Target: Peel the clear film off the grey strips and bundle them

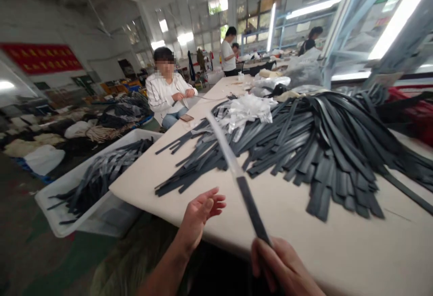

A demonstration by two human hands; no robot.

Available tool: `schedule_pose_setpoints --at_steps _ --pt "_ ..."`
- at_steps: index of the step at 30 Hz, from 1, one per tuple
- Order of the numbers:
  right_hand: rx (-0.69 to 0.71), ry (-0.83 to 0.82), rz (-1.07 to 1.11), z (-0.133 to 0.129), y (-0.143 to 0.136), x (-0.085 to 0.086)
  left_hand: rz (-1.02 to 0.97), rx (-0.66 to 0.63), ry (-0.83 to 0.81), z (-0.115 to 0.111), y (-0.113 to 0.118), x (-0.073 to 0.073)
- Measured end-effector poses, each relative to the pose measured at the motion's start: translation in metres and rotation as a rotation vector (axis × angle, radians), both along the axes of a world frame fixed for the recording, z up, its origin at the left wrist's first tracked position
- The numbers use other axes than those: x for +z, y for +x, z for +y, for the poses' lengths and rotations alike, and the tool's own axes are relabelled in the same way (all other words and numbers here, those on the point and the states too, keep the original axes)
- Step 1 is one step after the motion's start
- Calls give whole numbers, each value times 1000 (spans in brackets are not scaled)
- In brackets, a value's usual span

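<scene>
My right hand (280,262) is closed around the lower end of a flat dark strap (252,208). The strap tilts up and to the left, and a whitish translucent sleeve or film (223,142), blurred, extends from its upper end. Holding nothing, my left hand (201,212) is to the left of the strap and apart from it, fingers spread above the table's near edge. Many similar dark straps (324,151) lie in a fanned heap on the table (287,210), beyond my hands. Crumpled white film (248,108) rests on the heap.
A white plastic tub (98,228) with dark straps inside stands left of the table. Across the table's far left side sits a co-worker (165,88), hands on a thin strip. Clear plastic bags (304,68) and a blue metal frame (341,30) are at the back right.
</scene>
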State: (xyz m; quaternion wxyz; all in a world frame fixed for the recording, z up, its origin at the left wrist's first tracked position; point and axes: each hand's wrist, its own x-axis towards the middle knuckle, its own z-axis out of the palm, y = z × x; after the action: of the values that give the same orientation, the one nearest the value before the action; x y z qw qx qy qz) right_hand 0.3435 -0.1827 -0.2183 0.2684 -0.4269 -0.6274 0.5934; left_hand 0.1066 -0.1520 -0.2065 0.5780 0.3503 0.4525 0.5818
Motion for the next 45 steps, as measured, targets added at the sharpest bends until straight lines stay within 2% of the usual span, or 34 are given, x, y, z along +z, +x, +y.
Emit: schedule_pose_setpoints --at_steps 2,4,10,14,18,20,23,25,29,32,35,40,43,45 --pt "69 -9 11 -5 -17 4 -74 -53 -7 2 21 3" --pt "93 -45 36 -6 -28 3 -101 -52 -11 5 30 6" --pt "79 -84 43 -9 -31 -8 -86 24 -36 4 33 7" --pt "96 -43 44 -7 -34 -8 -67 8 -69 -3 34 7" --pt "95 -19 38 -4 -38 -5 29 -53 -63 -18 37 2" --pt "96 -13 52 -2 -38 -5 95 -124 -57 -28 41 -3" --pt "123 -26 61 0 -37 -7 93 -237 -98 -39 43 -10" --pt "155 -30 47 -1 -36 -9 69 -186 -87 -39 40 -9" --pt "211 -44 -10 -2 -35 -7 -56 58 22 -19 26 2" --pt "186 -8 -15 -1 -37 -1 -124 109 28 -4 21 9" --pt "95 70 18 1 -42 0 -135 115 9 0 24 9" --pt "-13 142 -23 9 -47 -1 -119 14 -10 -14 39 -3" --pt "-20 177 -45 14 -47 2 -55 -112 -30 -24 46 -12" --pt "-7 191 -65 16 -46 4 -24 -137 -32 -25 46 -14"
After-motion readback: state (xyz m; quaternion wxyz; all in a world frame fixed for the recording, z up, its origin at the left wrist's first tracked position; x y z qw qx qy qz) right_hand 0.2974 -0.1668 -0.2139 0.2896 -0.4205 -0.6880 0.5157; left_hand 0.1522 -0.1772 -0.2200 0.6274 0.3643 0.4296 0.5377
